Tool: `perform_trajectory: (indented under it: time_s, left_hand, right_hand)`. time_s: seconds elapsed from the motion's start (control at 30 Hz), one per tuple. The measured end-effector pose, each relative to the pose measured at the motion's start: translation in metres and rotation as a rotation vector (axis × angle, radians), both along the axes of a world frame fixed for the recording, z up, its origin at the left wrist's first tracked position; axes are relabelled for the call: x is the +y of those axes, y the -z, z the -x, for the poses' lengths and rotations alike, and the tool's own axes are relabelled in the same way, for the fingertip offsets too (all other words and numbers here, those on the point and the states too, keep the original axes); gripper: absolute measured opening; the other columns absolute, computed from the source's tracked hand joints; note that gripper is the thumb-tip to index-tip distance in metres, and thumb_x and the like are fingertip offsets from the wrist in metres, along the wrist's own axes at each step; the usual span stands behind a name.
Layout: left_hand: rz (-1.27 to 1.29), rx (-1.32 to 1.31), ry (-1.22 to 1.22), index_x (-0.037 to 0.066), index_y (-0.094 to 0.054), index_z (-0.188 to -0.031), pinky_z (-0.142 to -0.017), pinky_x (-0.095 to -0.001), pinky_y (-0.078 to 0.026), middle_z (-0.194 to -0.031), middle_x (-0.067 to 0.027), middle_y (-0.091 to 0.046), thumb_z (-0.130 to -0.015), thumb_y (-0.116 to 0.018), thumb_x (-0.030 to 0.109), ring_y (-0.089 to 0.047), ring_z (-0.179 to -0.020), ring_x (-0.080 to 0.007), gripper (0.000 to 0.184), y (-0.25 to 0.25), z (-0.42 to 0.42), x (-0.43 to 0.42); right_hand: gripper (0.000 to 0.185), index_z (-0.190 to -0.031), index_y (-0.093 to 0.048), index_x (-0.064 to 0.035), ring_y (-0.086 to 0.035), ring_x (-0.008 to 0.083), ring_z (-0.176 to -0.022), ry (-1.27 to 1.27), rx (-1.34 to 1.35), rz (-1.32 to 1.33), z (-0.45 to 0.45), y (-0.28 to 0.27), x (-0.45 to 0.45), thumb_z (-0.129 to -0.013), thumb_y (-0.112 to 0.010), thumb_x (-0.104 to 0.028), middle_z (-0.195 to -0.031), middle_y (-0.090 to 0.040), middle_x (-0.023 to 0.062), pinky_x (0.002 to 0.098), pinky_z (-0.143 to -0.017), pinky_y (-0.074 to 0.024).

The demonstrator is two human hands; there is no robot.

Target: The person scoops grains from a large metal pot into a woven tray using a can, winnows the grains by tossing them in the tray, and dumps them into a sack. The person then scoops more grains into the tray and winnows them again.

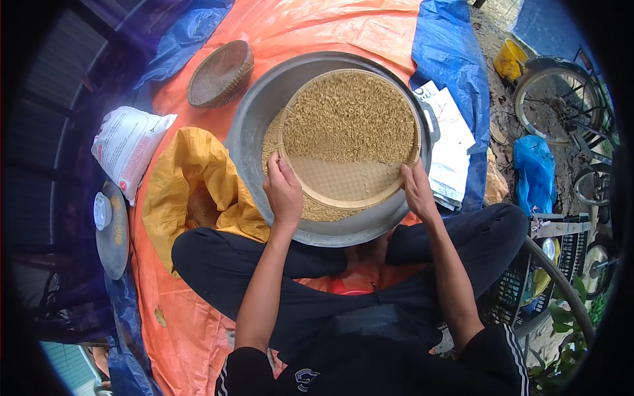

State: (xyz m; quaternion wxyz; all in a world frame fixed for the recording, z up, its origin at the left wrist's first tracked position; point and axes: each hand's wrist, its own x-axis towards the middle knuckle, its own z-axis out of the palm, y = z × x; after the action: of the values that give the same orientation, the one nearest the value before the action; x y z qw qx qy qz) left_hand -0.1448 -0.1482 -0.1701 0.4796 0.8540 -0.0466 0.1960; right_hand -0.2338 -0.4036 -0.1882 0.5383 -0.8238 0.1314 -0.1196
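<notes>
Much grain (350, 109) is judged unfinished on the tray (343, 177), gripped by left hand (284, 191) (eight o'clock) and right hand (419, 191) (four o'clock), some already in basin (330, 232).

The orange tarp (297, 26) bears a metal basin (370, 228), woven basket (221, 76) and yellow sack (172, 191). A white bag (129, 145) sits at its left edge.

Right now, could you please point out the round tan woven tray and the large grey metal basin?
Round tan woven tray (343, 179): head view, bare woven base.
Large grey metal basin (373, 225): head view, inner wall.
</notes>
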Motion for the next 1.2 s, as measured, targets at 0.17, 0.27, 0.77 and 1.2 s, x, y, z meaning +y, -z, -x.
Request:
perform_trajectory:
  time_s: [0.17,0.27,0.77,1.2]
  left_hand:
    - [-0.133,0.171,0.057,-0.007,-0.056,-0.103,-0.066,-0.0482,-0.044,-0.077,-0.0261,-0.062,-0.096,-0.043,0.012,-0.061,-0.076,-0.0435,0.024,0.018,-0.003,0.004]
    - [-0.166,0.213,0.092,-0.007,-0.055,-0.103,-0.064,-0.0491,-0.043,-0.075,-0.0257,-0.061,-0.095,-0.043,0.009,-0.06,-0.073,-0.0438,0.021,0.021,-0.003,0.004]
    - [-0.199,0.232,0.076,-0.006,-0.057,-0.102,-0.067,-0.0499,-0.043,-0.079,-0.0263,-0.062,-0.096,-0.043,0.014,-0.061,-0.079,-0.0443,0.025,0.023,-0.002,0.004]
    - [-0.179,0.439,0.071,-0.007,-0.059,-0.094,-0.073,-0.0476,-0.046,-0.08,-0.026,-0.064,-0.095,-0.045,0.016,-0.062,-0.081,-0.0427,0.027,0.03,0.001,0.006]
  right_hand:
    - [0.027,-0.107,-0.046,0.0056,-0.053,0.0224,-0.081,-0.012,0.204,-0.025,0.005,0.012,-0.009,-0.101,-0.038,-0.019,-0.086,-0.055,0.0155,0.035,-0.077,-0.0437]
    - [0.026,-0.106,-0.047,0.0054,-0.054,0.0224,-0.081,-0.02,0.314,-0.062,0.007,0.009,-0.012,-0.101,-0.038,-0.019,-0.087,-0.055,0.0154,0.0351,-0.078,-0.0437]
    - [0.028,-0.097,-0.046,0.0059,-0.053,0.0212,-0.075,-0.043,0.332,-0.066,0.005,0.016,-0.014,-0.097,-0.042,-0.021,-0.078,-0.054,0.0145,0.0368,-0.071,-0.0438]
    - [0.031,-0.09,-0.051,0.0028,-0.045,0.0088,-0.06,0.072,0.279,-0.187,0.0,0.028,-0.015,-0.099,-0.042,-0.026,-0.068,-0.049,0.0023,0.0276,-0.054,-0.0383]
